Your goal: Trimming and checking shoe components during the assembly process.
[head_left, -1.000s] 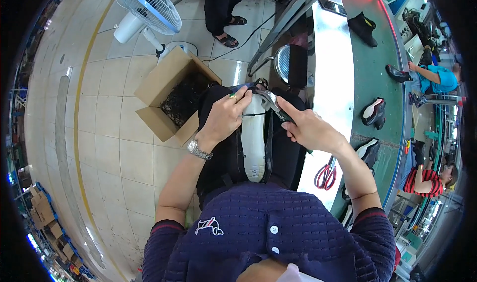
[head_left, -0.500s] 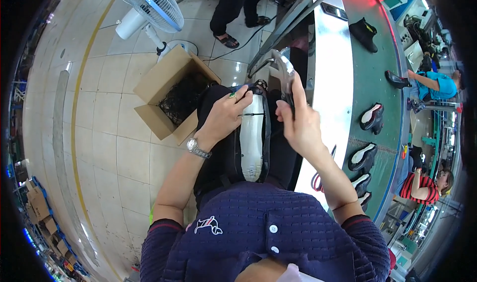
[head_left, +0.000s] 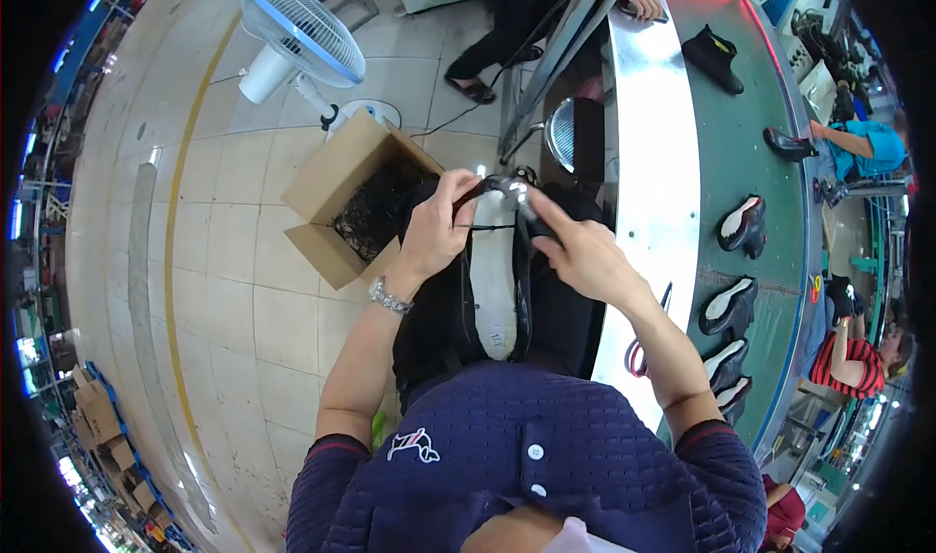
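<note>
While it lies sole-up on the lap: the black shoe (head_left: 494,280) sits between both hands, its pale insole board facing the camera.
Left hand (head_left: 436,229): fingers curled shut on the toe-end upper, thumb side against the rim.
Right hand (head_left: 577,253): fingers pinched on a small dark tool or strip at the same end; which one I cannot tell.
Handling: likely light, with a soft, pliable upper over a stiff core; best held by the sides.
Change: the right hand has dropped from its raised position half a second ago, back onto the shoe.
Nearby: cardboard box (head_left: 353,198) beyond the left fingers; red-handled scissors (head_left: 639,353) by the right forearm.
</note>
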Tool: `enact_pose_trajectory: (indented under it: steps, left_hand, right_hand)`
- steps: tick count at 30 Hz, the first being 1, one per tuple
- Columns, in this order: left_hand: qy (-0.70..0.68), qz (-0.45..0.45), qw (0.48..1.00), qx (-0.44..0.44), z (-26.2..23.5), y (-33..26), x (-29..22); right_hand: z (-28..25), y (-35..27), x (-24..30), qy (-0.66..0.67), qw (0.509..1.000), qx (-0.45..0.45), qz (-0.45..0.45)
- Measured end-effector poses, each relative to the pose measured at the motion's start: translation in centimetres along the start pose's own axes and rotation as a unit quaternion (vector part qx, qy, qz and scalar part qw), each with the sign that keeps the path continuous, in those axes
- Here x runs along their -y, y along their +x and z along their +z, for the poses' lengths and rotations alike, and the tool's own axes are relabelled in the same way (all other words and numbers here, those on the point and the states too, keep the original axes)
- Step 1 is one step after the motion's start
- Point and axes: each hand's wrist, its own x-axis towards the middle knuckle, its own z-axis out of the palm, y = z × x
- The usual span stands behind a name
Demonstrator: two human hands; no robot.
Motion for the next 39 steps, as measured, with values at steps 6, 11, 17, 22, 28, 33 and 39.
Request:
enact_pose_trajectory:
  steps: [6,11,17,22,28,33,39]
  left_hand:
    - [0.138,0.173,0.974,0.048,-0.5,-1.0,0.9]
    - [0.168,0.176,0.965,0.095,0.6,-2.9,1.5]
    - [0.167,0.129,0.973,0.094,0.3,-3.5,-0.1]
    - [0.047,0.012,0.999,0.020,0.6,-1.9,-0.4]
    - [0.034,-0.033,0.999,0.004,-0.4,-2.5,-2.0]
    - [0.143,0.069,0.987,-0.027,2.0,-5.7,-3.8]
    - [0.061,0.032,0.979,-0.191,4.5,-6.5,-3.0]
  right_hand:
    - [4.2,-4.8,-8.3,0.169,0.912,-0.211,0.309]
    - [10.5,-10.0,-18.3,0.087,0.883,-0.233,0.398]
    - [15.4,-19.0,-16.8,0.019,0.831,-0.404,0.381]
    - [19.7,-26.4,-14.4,0.148,0.760,-0.398,0.492]
    - [17.3,-26.0,-11.8,0.235,0.760,-0.288,0.532]
    - [9.3,-22.2,-4.1,0.648,0.547,-0.318,0.424]
    - [5.1,-17.4,0.5,0.597,0.761,0.077,0.240]
